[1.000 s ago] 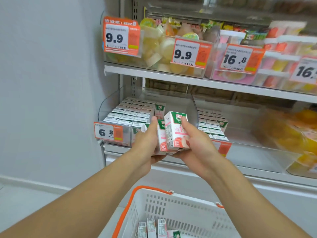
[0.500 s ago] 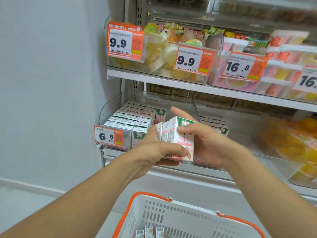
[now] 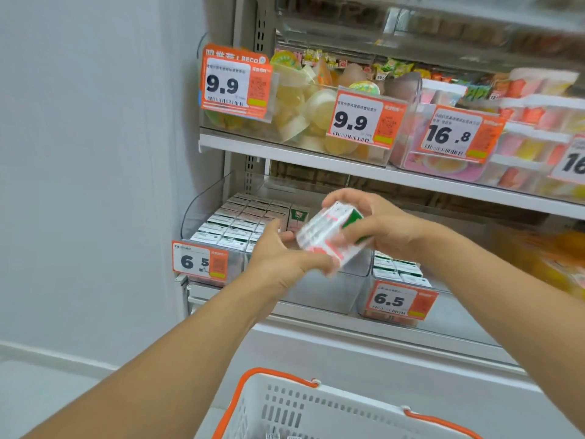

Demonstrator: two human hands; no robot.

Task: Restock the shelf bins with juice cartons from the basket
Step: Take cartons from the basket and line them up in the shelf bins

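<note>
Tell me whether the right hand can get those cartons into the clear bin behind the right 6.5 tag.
Probably yes: the right hand grips the tilted white-and-pink juice cartons above the open-topped clear plastic bin, nothing between.

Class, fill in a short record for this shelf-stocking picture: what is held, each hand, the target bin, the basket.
Held: cartons, a tilted, blurred bunch
Left hand: grips the bunch from below
Right hand: grips it from above
Left bin: rows of cartons, space at its right side
Basket: white, orange handles, below the hands

Both forearms outstretched; left hand (image 3: 285,258) and right hand (image 3: 380,224) both curled, gripping, close together
</note>
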